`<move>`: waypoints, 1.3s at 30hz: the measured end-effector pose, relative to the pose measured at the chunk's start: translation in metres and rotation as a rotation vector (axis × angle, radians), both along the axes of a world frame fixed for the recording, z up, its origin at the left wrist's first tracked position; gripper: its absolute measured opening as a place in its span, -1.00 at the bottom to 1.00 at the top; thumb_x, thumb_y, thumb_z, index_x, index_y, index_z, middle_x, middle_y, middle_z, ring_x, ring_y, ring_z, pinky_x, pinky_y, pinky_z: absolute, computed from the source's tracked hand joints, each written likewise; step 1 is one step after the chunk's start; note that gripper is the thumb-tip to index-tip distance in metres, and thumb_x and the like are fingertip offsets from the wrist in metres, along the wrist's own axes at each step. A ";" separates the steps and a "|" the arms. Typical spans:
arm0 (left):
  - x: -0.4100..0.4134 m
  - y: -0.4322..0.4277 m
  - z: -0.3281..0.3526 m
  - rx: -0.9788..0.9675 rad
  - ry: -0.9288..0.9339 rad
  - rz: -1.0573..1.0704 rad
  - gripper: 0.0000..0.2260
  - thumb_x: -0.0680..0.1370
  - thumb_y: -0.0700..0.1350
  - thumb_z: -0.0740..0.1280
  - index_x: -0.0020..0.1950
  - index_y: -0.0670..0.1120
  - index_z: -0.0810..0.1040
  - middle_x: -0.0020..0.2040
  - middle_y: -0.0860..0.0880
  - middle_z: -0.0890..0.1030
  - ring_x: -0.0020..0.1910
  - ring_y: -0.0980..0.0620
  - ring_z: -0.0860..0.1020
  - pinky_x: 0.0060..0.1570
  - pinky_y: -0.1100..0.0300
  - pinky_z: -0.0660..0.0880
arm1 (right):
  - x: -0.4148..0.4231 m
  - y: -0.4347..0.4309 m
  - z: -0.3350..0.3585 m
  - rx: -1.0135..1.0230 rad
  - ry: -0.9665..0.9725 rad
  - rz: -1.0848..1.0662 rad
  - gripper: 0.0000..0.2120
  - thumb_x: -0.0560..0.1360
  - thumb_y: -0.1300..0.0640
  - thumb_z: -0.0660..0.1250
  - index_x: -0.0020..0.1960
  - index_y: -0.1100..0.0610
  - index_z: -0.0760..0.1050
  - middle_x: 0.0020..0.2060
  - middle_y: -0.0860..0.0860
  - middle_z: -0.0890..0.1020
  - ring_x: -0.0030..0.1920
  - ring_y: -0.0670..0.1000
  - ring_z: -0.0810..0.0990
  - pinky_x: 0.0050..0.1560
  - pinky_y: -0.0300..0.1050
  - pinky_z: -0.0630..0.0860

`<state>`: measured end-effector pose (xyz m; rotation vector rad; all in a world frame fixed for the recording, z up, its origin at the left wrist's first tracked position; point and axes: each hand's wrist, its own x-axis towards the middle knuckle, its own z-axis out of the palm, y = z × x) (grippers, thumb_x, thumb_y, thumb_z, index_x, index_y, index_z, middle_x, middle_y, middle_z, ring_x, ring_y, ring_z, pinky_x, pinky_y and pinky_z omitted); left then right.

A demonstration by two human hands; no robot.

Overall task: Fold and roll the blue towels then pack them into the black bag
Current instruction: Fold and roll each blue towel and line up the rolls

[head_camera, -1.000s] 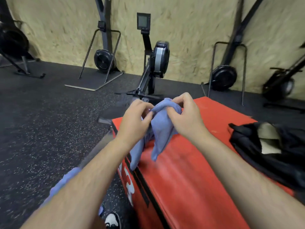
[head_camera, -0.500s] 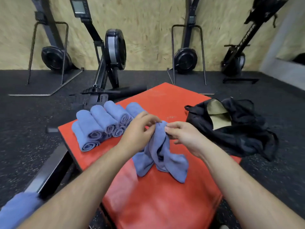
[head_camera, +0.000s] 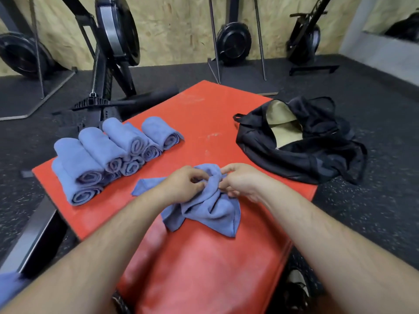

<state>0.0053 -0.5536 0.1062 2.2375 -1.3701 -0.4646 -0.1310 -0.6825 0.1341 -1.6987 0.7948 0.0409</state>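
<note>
A crumpled blue towel [head_camera: 208,209] lies on the red padded box [head_camera: 204,268] in front of me. My left hand [head_camera: 183,184] and my right hand [head_camera: 240,182] both pinch its bunched upper edge, close together. Several rolled blue towels [head_camera: 108,155] are stacked in a pile at the box's left corner. The black bag [head_camera: 301,150] lies open on the box's right edge, its tan lining showing.
Rowing machines and ski trainers [head_camera: 113,41] stand on the dark rubber floor [head_camera: 374,200] along the chipboard wall behind the box. Another bit of blue cloth [head_camera: 9,288] shows at the lower left edge. A shoe [head_camera: 297,284] is visible beside the box at the lower right.
My view has swung right and down, bringing the rolled pile and bag into sight. The towel has come down from mid-air onto the red box, both hands still pinching it.
</note>
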 end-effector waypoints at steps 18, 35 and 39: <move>0.016 0.010 0.019 -0.374 0.637 0.600 -0.91 0.45 -0.27 0.49 -0.22 -0.16 0.61 -0.31 -0.10 0.60 -0.34 0.00 0.52 -0.27 0.20 0.50 | -0.007 -0.001 0.011 -0.023 -0.064 -0.169 -0.85 0.46 0.35 0.37 -0.09 0.20 0.70 -0.39 0.00 0.60 -0.45 -0.10 0.42 -0.44 -0.27 0.30; 0.044 0.069 0.030 -0.628 0.609 0.825 -0.82 0.59 -0.18 0.36 0.10 -0.01 0.40 -0.17 -0.10 0.51 -0.36 0.00 0.46 -0.41 0.16 0.48 | -0.054 -0.028 0.008 0.058 0.146 -0.206 -0.63 0.42 0.38 0.15 0.04 0.19 0.65 -0.28 0.06 0.48 -0.45 -0.05 0.31 -0.42 -0.20 0.25; 0.042 0.073 0.021 -0.488 0.721 0.776 -0.74 0.45 -0.18 0.49 0.07 -0.16 0.52 -0.14 -0.15 0.55 -0.23 -0.03 0.51 -0.32 0.16 0.48 | -0.046 -0.027 -0.005 -0.084 0.254 -0.134 -0.82 0.46 0.06 0.39 -0.26 0.11 0.49 -0.39 0.06 0.38 -0.45 0.02 0.29 -0.42 -0.14 0.22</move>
